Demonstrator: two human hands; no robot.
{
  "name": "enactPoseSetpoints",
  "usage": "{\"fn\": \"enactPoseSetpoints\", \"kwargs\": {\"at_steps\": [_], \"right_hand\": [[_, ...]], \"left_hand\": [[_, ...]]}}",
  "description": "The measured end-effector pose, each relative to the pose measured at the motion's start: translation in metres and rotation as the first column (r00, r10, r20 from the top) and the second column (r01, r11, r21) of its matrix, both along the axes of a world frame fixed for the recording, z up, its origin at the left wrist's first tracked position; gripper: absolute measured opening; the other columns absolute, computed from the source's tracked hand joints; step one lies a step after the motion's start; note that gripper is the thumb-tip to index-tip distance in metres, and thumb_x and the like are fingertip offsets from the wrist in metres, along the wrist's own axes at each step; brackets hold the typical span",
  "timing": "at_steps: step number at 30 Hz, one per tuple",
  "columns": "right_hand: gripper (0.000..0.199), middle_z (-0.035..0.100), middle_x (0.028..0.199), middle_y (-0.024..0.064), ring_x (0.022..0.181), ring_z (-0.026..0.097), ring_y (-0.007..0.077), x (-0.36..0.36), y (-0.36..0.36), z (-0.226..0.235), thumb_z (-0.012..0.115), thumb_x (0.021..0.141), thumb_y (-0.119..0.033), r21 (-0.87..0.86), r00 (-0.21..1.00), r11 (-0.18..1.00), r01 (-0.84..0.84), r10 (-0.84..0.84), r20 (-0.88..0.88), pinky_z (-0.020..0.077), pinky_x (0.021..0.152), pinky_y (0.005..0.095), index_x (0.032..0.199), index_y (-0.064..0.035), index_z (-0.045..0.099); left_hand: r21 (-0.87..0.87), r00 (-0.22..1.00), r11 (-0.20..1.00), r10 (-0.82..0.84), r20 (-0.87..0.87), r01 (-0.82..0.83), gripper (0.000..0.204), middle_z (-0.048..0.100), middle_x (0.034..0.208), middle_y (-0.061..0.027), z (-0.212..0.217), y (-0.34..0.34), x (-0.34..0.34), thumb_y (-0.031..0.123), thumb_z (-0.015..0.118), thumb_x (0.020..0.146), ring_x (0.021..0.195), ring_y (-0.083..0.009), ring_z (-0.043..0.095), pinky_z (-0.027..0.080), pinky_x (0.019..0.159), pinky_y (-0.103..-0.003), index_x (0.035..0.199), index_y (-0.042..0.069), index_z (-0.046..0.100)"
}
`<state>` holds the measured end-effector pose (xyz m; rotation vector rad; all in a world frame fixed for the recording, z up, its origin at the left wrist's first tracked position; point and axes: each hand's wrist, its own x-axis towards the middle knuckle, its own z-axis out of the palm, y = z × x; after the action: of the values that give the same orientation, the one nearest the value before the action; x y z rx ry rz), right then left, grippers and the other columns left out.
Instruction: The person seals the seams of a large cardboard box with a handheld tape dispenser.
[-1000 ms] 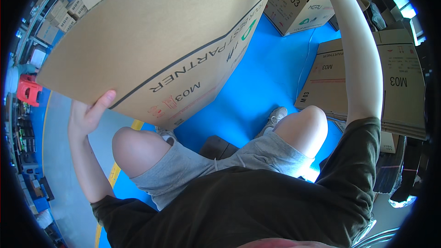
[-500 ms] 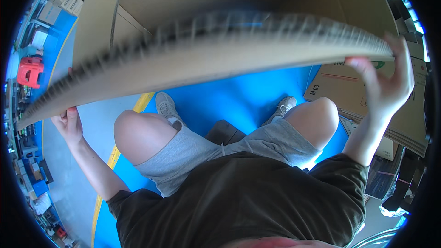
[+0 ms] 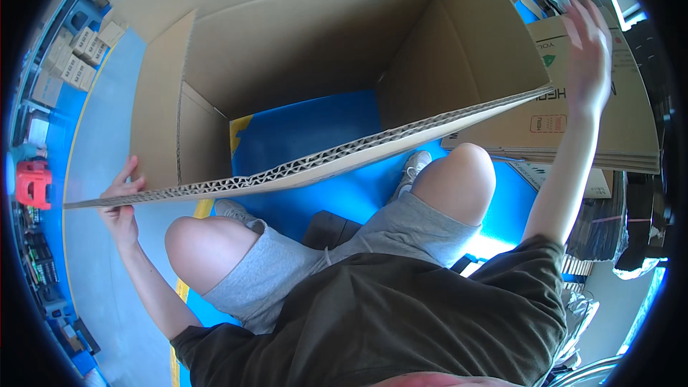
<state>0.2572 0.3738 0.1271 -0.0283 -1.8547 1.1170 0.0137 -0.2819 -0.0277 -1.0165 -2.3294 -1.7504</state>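
A large brown cardboard box (image 3: 301,46) stands before me with its flaps spread, and blue floor shows through its open bottom. Its near flap (image 3: 373,149) tilts toward me, the corrugated edge running from lower left up to the right. At that flap's left end my left hand (image 3: 120,208) pinches the edge, thumb below and fingers above. My right hand (image 3: 591,64) is raised beyond the right flap (image 3: 494,43), apart from the box. Its fingers are stretched out, slightly blurred, and nothing is in them.
Flattened cartons (image 3: 616,122) lie stacked on the right, with dark wrapped bundles (image 3: 598,226) below. A red plastic stool (image 3: 33,184) and small boxes (image 3: 75,64) are at the far left. A dark block (image 3: 330,229) sits between my legs.
The near flap has swung lower, revealing the box's inside. My right hand has let go of its right end and risen away. My left hand still holds the left end.
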Motion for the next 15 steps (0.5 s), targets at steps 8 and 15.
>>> {"fn": "enactPoseSetpoints", "kwargs": {"at_steps": [8,15], "right_hand": [[0.058,0.038,0.149,0.0159,0.138,0.036,0.0269,-0.074,0.043,-0.108,0.048,0.1,-0.035,-0.264,0.844,0.927,-0.266,0.356,0.402,0.0283,0.113,0.0414,0.147,-0.0055,0.033],[0.054,0.034,0.151,0.0162,0.138,0.035,0.0279,-0.067,0.063,-0.144,0.047,0.101,-0.028,-0.283,0.691,0.777,-0.562,0.629,0.355,0.0296,0.113,0.0422,0.148,-0.0071,0.033]], "left_hand": [[0.184,0.98,0.965,0.169,0.106,-0.186,0.059,0.063,0.122,-0.0224,-0.035,0.021,0.007,0.059,0.071,0.079,0.133,-0.0364,0.044,0.02,0.117,-0.052,0.104,0.005,0.07],[0.041,0.989,0.999,-0.031,0.148,0.026,0.058,0.064,0.119,-0.0204,-0.023,0.037,0.001,0.059,0.066,0.082,0.135,-0.0351,0.042,0.009,0.121,-0.05,0.099,0.003,0.07]]}}
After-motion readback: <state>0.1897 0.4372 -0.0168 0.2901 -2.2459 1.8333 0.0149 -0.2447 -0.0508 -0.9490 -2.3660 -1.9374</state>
